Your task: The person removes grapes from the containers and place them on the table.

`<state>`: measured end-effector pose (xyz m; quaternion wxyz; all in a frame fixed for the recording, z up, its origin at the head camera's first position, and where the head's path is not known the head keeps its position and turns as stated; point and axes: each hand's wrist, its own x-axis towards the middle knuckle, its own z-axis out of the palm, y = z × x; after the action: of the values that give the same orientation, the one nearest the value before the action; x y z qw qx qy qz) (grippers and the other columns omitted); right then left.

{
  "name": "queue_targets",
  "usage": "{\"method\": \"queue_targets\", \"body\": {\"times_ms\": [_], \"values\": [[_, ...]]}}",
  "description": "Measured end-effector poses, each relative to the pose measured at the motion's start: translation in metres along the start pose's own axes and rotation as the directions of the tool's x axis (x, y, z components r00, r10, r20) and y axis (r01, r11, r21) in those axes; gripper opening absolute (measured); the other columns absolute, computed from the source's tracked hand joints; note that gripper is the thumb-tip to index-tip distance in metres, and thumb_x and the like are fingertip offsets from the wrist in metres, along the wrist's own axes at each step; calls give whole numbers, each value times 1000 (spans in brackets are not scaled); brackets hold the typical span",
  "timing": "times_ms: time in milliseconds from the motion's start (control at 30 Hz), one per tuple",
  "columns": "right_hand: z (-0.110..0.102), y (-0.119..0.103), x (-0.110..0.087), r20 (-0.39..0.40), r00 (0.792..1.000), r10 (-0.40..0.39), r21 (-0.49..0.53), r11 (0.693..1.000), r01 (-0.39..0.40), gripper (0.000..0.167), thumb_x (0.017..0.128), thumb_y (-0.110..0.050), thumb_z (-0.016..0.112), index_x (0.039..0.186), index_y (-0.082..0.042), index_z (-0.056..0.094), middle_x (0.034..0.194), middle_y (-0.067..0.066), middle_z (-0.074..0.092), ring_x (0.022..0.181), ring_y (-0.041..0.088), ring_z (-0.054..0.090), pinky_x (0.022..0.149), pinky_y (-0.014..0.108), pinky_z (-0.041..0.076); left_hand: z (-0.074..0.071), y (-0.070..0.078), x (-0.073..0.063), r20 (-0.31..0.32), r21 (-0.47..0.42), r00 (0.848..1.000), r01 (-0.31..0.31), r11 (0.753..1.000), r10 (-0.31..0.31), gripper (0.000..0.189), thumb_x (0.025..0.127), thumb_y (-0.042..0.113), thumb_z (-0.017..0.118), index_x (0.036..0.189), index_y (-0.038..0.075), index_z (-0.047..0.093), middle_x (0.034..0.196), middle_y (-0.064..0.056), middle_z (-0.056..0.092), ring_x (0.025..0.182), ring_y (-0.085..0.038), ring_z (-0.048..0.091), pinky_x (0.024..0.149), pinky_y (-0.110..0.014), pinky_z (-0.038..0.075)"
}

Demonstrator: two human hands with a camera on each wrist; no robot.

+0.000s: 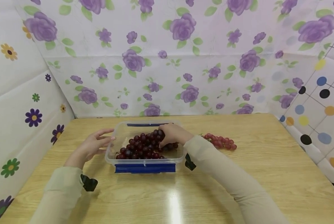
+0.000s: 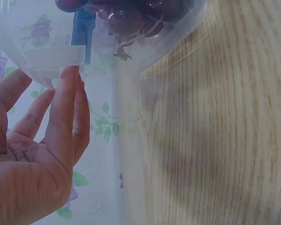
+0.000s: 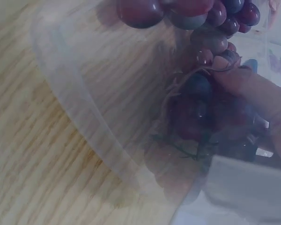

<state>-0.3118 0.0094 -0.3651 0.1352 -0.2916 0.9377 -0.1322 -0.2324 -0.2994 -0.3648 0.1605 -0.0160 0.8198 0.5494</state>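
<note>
A clear plastic box (image 1: 144, 161) with blue clip flaps stands on the table, dark red grapes (image 1: 140, 147) heaped inside it. My right hand (image 1: 173, 134) reaches in over the box's right side and grips dark grapes; its thumb shows against them in the right wrist view, while the other fingers are mostly hidden. At the box's left side is my left hand (image 1: 92, 145), fingers loosely extended. In the left wrist view a fingertip of that hand (image 2: 42, 150) touches the edge of the box (image 2: 51, 56).
A bunch of lighter red grapes (image 1: 220, 141) lies on the wooden table (image 1: 267, 161), right of the box and partly behind my right sleeve (image 1: 225, 177). Flowered cloth (image 1: 161, 77) rises behind the table, and patterned cloths hang at both sides.
</note>
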Motion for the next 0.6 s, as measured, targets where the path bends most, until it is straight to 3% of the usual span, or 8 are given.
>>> {"method": "queue_targets", "body": {"times_ms": [233,600], "values": [[0,4,-4,-51,996,-68,-4,998,68,61,75,-29,82,126,-7,58,125,9,62,115,26,57,96,38,47,3,-1,2,0,4,1000,-4,1000,4,71,96,40,54,153,16,19,149,-25,33,126,-36,47,94,-44,49],[1,1,-6,6,998,-64,-40,997,64,65,70,-37,85,122,-10,58,117,5,64,107,22,60,91,36,50,2,2,0,-3,1,1000,3,1000,-3,72,96,40,54,154,16,18,149,-25,33,128,-37,46,96,-45,48]]}}
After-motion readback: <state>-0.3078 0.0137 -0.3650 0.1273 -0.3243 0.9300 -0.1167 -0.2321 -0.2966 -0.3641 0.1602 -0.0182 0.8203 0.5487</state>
